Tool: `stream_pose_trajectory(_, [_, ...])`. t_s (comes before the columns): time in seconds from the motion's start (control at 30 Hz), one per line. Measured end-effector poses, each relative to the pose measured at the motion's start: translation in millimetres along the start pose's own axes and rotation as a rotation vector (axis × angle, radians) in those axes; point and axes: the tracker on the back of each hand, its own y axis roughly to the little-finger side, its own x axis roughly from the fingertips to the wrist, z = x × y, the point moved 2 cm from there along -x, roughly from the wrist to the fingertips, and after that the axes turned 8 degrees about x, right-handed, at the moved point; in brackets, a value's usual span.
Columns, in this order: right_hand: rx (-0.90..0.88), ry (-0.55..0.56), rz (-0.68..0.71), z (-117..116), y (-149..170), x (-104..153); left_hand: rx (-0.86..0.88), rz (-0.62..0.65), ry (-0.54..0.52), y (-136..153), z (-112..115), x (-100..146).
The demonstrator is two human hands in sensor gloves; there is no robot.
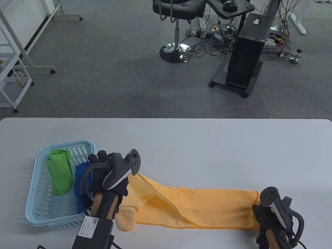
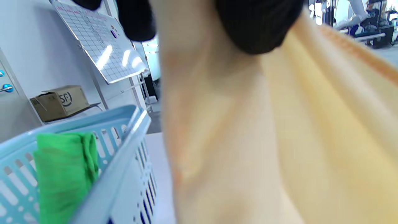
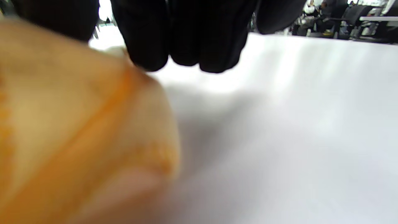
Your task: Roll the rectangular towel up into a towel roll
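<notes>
Table view, yellow towel (image 1: 192, 207) stretched along near table (image 1: 207, 150) edge, left hand (image 1: 109, 171) lifting its left end beside blue basket (image 1: 33, 186), right hand (image 1: 269, 215) at right end, left wrist view, fingers (image 2: 255, 28) pinching cloth, green towel (image 2: 62, 168) in basket, right wrist view, curled fingers (image 3: 186, 37) beside blurred towel, grip cannot be told

The blue basket (image 1: 36, 181) sits at the left of the tabletop (image 1: 207, 145), just beside the yellow towel (image 1: 197, 207). Behind the towel, the tabletop is bare and wide.
</notes>
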Motion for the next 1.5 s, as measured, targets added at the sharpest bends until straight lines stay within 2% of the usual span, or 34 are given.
stream_pose_trajectory(0.1, [-0.072, 0.059, 0.194, 16.3, -13.3, 10.7, -0.007, -0.010, -0.021, 4.4, -5.1, 0.5])
stream_pose_trajectory(0.17, [-0.042, 0.018, 0.308, 19.8, -25.9, 15.7, -0.031, -0.010, -0.026, 5.1, -5.2, -0.1])
stream_pose_trajectory(0.23, [0.084, -0.046, 0.365, 18.6, -35.4, 17.5, -0.036, -0.012, -0.028, 5.5, -4.9, -0.8])
stream_pose_trajectory(0.33, [0.257, -0.177, 0.389, 11.3, -40.4, 18.2, -0.014, -0.002, -0.033, 5.6, -4.6, -1.7])
stream_pose_trajectory(0.43, [0.347, -0.219, 0.410, 3.3, -41.4, 20.0, -0.026, 0.006, -0.029, 4.1, -4.2, -1.0])
stream_pose_trajectory(0.47, [0.448, -0.237, 0.420, -3.4, -41.8, 22.6, -0.029, 0.014, -0.031, 3.1, -3.8, -0.7])
stream_pose_trajectory(0.57, [0.555, -0.192, 0.475, -17.8, -47.1, 25.7, -0.032, 0.026, -0.033, 2.4, -2.8, -0.3])
stream_pose_trajectory(0.67, [0.462, -0.003, 0.460, -10.5, -51.7, 23.7, -0.022, 0.023, -0.041, 5.5, -4.2, 0.3])
stream_pose_trajectory(0.77, [0.347, -0.048, 0.406, 9.7, -48.3, 17.6, 0.106, 0.074, -0.127, 13.5, -13.5, 2.6])
stream_pose_trajectory(0.83, [0.214, -0.038, 0.370, 33.1, -44.6, 11.5, 0.228, 0.059, -0.080, 21.9, -17.1, 2.3])
stream_pose_trajectory(0.93, [0.064, -0.078, 0.275, 59.8, -38.9, 3.8, 0.310, 0.049, -0.039, 29.4, -21.8, 1.8])
stream_pose_trajectory(1.0, [-0.006, -0.114, 0.199, 71.6, -36.7, 0.7, 0.343, 0.061, -0.038, 31.1, -24.5, 2.4])
stream_pose_trajectory(1.13, [-0.153, -0.104, 0.156, 89.9, -38.3, -5.9, 0.391, 0.050, 0.007, 34.3, -27.1, -0.5])
stream_pose_trajectory(1.23, [-0.094, -0.135, 0.114, 94.2, -40.9, -13.2, 0.396, 0.026, -0.039, 38.3, -29.6, -2.5])
stream_pose_trajectory(1.33, [-0.025, -0.047, 0.103, 97.1, -43.9, -22.4, 0.389, -0.008, -0.033, 45.9, -28.3, -4.8])
stream_pose_trajectory(1.43, [0.039, 0.009, 0.094, 100.2, -45.8, -29.3, 0.368, -0.038, -0.080, 53.2, -28.6, -5.6])
stream_pose_trajectory(1.5, [0.170, 0.068, 0.094, 102.4, -45.2, -36.0, 0.350, -0.058, -0.040, 57.1, -27.4, -8.0])
